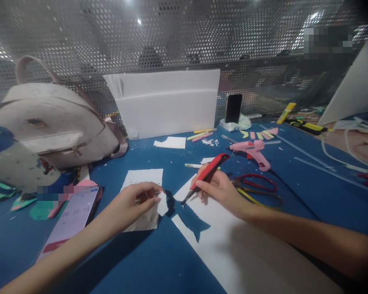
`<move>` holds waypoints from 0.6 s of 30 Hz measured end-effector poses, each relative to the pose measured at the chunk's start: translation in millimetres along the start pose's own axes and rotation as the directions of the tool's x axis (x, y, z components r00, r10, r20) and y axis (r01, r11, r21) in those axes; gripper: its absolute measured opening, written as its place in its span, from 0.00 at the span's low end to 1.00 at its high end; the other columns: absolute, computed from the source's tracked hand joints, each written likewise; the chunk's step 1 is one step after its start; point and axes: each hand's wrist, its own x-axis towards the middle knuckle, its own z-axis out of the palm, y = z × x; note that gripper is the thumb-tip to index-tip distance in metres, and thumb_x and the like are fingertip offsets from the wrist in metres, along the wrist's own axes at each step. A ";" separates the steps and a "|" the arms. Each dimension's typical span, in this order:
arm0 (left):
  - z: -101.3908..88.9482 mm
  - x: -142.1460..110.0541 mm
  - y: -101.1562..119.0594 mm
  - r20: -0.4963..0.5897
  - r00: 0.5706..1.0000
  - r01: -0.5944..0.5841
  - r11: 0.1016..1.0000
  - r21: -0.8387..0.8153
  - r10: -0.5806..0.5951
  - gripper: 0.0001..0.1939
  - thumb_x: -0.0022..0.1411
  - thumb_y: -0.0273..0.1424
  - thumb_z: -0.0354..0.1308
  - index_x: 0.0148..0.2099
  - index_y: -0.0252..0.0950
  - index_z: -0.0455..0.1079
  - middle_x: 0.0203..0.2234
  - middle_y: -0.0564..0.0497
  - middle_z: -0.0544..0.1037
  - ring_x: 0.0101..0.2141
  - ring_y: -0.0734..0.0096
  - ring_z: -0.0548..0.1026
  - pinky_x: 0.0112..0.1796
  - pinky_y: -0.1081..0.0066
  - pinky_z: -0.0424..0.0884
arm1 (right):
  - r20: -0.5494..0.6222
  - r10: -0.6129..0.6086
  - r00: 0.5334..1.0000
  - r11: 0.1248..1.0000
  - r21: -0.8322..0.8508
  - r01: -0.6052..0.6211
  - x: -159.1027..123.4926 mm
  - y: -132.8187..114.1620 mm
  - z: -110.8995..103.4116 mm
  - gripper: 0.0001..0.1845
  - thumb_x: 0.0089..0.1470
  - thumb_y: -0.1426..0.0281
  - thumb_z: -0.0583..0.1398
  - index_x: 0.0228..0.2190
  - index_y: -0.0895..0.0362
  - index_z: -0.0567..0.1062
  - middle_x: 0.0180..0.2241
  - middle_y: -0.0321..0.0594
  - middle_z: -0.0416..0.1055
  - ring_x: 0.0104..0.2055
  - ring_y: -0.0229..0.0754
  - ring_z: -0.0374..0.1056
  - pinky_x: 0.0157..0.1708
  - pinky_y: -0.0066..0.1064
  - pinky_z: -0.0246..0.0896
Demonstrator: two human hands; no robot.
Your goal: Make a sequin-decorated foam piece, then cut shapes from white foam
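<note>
In my right hand (216, 185) is a red utility knife (209, 169), held like a pen with its tip pointing down and left. The tip is close to the edge of a large white sheet (248, 249), which has a jagged notch cut into its left end. My left hand (142, 202) pinches a small white paper piece (163, 205) between thumb and fingers. Beneath that hand lies a white rectangular sheet (144, 175) with small dark marks, partly covered by the fingers.
A pink glue gun (254, 151) and red-handled scissors (260, 181) lie to the right. A phone showing a timer (70, 216) is at the left, near a white backpack (58, 122). Behind stand a folded white board (168, 106) and a propped phone (234, 108).
</note>
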 end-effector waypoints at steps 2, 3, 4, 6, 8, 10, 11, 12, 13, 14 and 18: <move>1.5 -0.5 -0.5 -0.001 1.000 -0.003 1.000 -0.004 0.003 0.13 0.61 0.36 0.51 0.42 0.37 0.74 0.32 0.49 0.78 0.27 0.69 0.68 0.30 0.70 0.65 | -0.004 -0.002 1.000 1.000 0.002 0.002 0.0 1.1 0.6 0.13 0.56 0.63 0.61 0.32 0.59 0.66 0.23 0.36 0.68 0.22 0.34 0.66 0.19 0.25 0.62; 2.6 -0.5 -1.1 -0.003 1.000 -0.004 1.000 -0.010 0.004 0.13 0.61 0.35 0.51 0.41 0.37 0.74 0.33 0.49 0.78 0.28 0.69 0.68 0.31 0.70 0.65 | -0.006 -0.008 1.000 1.000 0.007 0.008 0.1 2.1 0.9 0.12 0.56 0.63 0.61 0.33 0.59 0.66 0.24 0.36 0.68 0.22 0.34 0.65 0.18 0.25 0.62; 3.7 -0.5 -1.8 -0.003 1.000 -0.002 1.000 -0.015 0.002 0.13 0.61 0.35 0.51 0.41 0.37 0.74 0.33 0.49 0.78 0.28 0.69 0.69 0.31 0.70 0.65 | -0.006 -0.020 1.000 1.000 0.009 0.020 0.2 3.2 1.2 0.12 0.56 0.63 0.61 0.33 0.59 0.66 0.25 0.37 0.68 0.21 0.33 0.65 0.19 0.25 0.61; 5.9 -0.3 -3.2 -0.001 1.000 0.004 1.000 -0.027 -0.004 0.12 0.61 0.35 0.51 0.42 0.37 0.73 0.32 0.50 0.77 0.28 0.68 0.69 0.31 0.70 0.64 | 0.001 -0.056 0.998 0.998 -0.001 0.056 0.1 5.0 1.5 0.11 0.56 0.64 0.61 0.34 0.58 0.68 0.28 0.37 0.68 0.22 0.31 0.63 0.20 0.25 0.60; 7.5 -0.2 -4.1 0.008 1.000 0.015 0.999 -0.050 -0.015 0.11 0.61 0.35 0.52 0.40 0.37 0.72 0.30 0.51 0.76 0.28 0.69 0.68 0.30 0.71 0.63 | 0.001 -0.102 0.995 0.994 -0.043 0.102 -0.6 4.6 1.5 0.09 0.55 0.66 0.61 0.35 0.58 0.69 0.31 0.37 0.68 0.23 0.31 0.62 0.21 0.25 0.61; 8.5 -1.0 -4.0 0.022 0.999 0.027 0.996 -0.087 -0.025 0.09 0.61 0.34 0.53 0.38 0.36 0.71 0.27 0.52 0.74 0.27 0.70 0.68 0.29 0.73 0.62 | 0.012 -0.172 0.985 0.973 -0.155 0.172 -2.2 1.0 1.4 0.06 0.55 0.68 0.61 0.35 0.57 0.72 0.34 0.38 0.68 0.29 0.33 0.65 0.27 0.27 0.63; 9.1 -2.1 -3.7 0.027 0.999 0.030 0.993 -0.113 -0.027 0.08 0.61 0.34 0.53 0.37 0.36 0.70 0.26 0.53 0.73 0.26 0.71 0.67 0.28 0.74 0.61 | 0.029 -0.215 0.976 0.948 -0.235 0.216 -3.4 -1.7 1.2 0.05 0.54 0.69 0.61 0.35 0.57 0.73 0.34 0.38 0.68 0.32 0.35 0.66 0.31 0.28 0.64; 10.0 -3.7 -3.3 0.036 0.999 0.036 0.989 -0.143 -0.031 0.07 0.61 0.34 0.53 0.37 0.36 0.69 0.25 0.54 0.72 0.26 0.72 0.67 0.27 0.75 0.61 | 0.058 -0.251 0.966 0.910 -0.325 0.256 -4.7 -4.8 1.1 0.04 0.54 0.70 0.60 0.34 0.57 0.74 0.34 0.38 0.68 0.34 0.36 0.66 0.33 0.29 0.63; 11.6 -6.1 -2.9 0.049 0.998 0.046 0.984 -0.175 -0.038 0.07 0.61 0.34 0.53 0.37 0.36 0.67 0.24 0.55 0.71 0.25 0.73 0.66 0.26 0.75 0.60 | 0.095 -0.276 0.957 0.864 -0.412 0.290 -6.1 -7.9 1.0 0.04 0.53 0.72 0.60 0.33 0.57 0.75 0.34 0.38 0.67 0.35 0.36 0.66 0.34 0.29 0.62; 14.1 -9.2 -2.5 0.061 0.997 0.058 0.977 -0.206 -0.046 0.06 0.61 0.34 0.54 0.39 0.37 0.65 0.23 0.56 0.71 0.23 0.74 0.65 0.25 0.76 0.59 | 0.135 -0.289 0.948 0.815 -0.485 0.317 -7.5 -10.8 1.1 0.04 0.53 0.73 0.59 0.32 0.57 0.75 0.33 0.37 0.67 0.33 0.36 0.65 0.33 0.28 0.61; 33.5 -27.7 -1.9 0.095 0.993 0.096 0.951 -0.293 -0.071 0.10 0.60 0.31 0.54 0.43 0.40 0.57 0.21 0.60 0.70 0.20 0.76 0.63 0.22 0.78 0.57 | 0.283 -0.326 0.902 0.703 -0.565 0.432 -12.5 -15.3 3.2 0.08 0.52 0.78 0.55 0.30 0.58 0.74 0.29 0.36 0.69 0.30 0.35 0.65 0.32 0.26 0.59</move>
